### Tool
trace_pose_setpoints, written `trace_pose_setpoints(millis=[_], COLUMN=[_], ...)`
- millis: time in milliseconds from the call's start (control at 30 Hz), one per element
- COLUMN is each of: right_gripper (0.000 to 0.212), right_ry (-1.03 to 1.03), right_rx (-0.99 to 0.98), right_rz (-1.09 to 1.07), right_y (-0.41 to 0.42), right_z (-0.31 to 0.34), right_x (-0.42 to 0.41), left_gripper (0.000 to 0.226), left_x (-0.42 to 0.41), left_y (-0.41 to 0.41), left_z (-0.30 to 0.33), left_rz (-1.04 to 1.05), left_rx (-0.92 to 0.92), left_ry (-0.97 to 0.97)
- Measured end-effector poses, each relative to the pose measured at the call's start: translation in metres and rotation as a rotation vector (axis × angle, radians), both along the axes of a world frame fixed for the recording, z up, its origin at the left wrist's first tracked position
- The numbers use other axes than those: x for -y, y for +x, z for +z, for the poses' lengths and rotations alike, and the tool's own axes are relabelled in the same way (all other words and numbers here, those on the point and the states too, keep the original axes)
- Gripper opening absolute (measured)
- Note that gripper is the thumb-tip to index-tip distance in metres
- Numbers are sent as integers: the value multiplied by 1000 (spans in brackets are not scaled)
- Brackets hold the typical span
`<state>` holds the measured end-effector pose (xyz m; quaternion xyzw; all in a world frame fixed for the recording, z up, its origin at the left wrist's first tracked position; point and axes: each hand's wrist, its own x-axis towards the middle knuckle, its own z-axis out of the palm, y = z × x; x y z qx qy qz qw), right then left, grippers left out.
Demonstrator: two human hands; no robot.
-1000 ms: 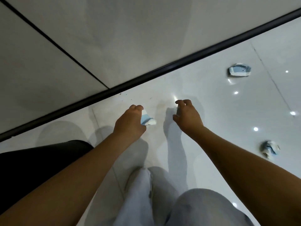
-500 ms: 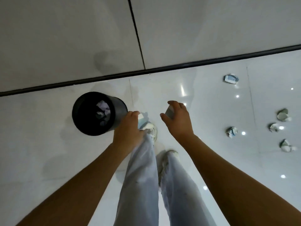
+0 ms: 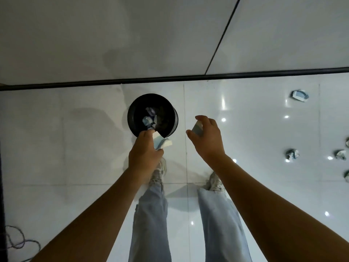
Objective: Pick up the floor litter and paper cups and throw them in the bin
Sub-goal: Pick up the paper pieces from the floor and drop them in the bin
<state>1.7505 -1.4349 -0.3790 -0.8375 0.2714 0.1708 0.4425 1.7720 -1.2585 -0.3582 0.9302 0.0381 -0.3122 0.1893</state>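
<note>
Now both hands, each pinching a crushed cup, have reached the bin [image 3: 132, 118].

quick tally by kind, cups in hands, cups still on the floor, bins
Crushed cups held in hands: 2, one in the left hand, one in the right hand
Crushed cups on the floor at right: 5, two cut off by the frame edge, e.g.
Black bin: 1
Total: 8

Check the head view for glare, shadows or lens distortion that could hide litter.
Head view: ceiling-light glare spots dot the glossy floor beside the crumpled cups; soft shadows mottle the wall; wide-angle bending bows the black baseboard; bin contents stay legible.
</note>
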Motion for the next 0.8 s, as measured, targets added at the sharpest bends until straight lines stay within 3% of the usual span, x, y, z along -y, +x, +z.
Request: trace_pose_setpoints(millis=[400, 567, 700, 800], right_gripper=[53, 53, 53, 53], right_ry=[-27, -39, -53, -48], right_rx=[-51, -16, -33, -38], right_rz=[-90, -48, -16, 32], right_y=[29, 34, 40, 46], right_z=[-31, -45, -48, -42], right_x=[-85, -95, -100, -110], left_gripper=[54, 69, 48, 49], left_x=[-58, -51, -57, -69], left_y=[71, 98, 92, 81], left_z=[-67, -100, -103, -88], left_rz=[-205, -303, -212, -136], left_rx=[-6, -49, -97, -86], left_ry=[14, 51, 25, 0])
